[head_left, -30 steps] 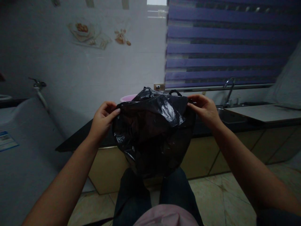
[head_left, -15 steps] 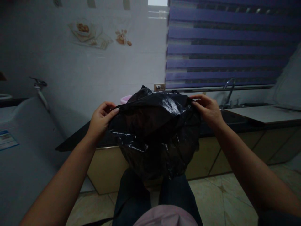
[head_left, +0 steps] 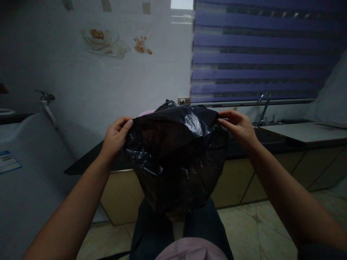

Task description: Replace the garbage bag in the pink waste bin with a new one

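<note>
Ahead of you: white tiled wall [head_left: 81, 83], food decals [head_left: 104, 38] high up. To your right: purple zebra blind [head_left: 260, 54] down over window, faucet [head_left: 264, 103] under it. Dark desk [head_left: 84, 162] along wall, beige cabinet fronts [head_left: 119, 195] below. White appliance [head_left: 24, 173] at your left, wall tap [head_left: 46, 97] above it. Beige floor tiles [head_left: 257, 224]. Light dim.

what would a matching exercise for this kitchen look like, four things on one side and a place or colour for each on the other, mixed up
Column A
1. black plastic bag
2. window blind
3. sink tap
4. wall tap

Column B
a. on the tiled wall, far left
b. purple, filling the upper right
c. pinched at its top edge by the left hand and the right hand
d. at the counter, beyond the right hand

Pairs: 1-c, 2-b, 3-d, 4-a
</note>
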A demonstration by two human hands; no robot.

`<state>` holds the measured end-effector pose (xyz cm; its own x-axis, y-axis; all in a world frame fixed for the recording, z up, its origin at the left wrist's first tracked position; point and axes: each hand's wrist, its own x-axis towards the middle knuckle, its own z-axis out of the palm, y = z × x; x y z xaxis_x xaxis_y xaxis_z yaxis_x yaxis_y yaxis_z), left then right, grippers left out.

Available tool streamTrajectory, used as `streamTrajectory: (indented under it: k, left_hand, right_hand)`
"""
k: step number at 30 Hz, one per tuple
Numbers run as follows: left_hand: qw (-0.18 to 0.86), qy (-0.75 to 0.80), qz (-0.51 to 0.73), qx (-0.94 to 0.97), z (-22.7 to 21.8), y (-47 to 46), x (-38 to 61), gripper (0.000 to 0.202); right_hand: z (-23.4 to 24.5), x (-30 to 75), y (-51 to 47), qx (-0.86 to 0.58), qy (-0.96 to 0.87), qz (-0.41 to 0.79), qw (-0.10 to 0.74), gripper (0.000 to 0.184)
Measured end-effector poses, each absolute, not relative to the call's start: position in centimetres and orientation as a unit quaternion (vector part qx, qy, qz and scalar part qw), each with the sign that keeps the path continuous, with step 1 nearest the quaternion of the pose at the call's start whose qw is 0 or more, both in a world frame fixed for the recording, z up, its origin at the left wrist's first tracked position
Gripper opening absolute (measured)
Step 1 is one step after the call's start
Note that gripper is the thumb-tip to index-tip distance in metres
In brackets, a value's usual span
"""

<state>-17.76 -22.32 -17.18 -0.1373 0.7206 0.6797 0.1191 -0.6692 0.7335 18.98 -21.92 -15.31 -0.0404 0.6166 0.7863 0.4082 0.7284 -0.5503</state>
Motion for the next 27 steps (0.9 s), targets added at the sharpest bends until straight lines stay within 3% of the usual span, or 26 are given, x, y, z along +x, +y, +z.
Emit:
streamTrajectory:
  k: [18,27]
  left_hand:
    - [0.241,0.335,0.666,0.621,-16.7,-22.2,-18.0,0.022]
    - [0.229,0.350,0.654,0.630,-15.9,-22.2,-18.4,0.020]
  right_hand:
    - [-15.3,19.0,-22.0,-0.381,-0.719,0.149,0.562,0.039]
    - [-13.9,19.5,-21.7,-0.429,-0.724,0.084,0.533,0.033]
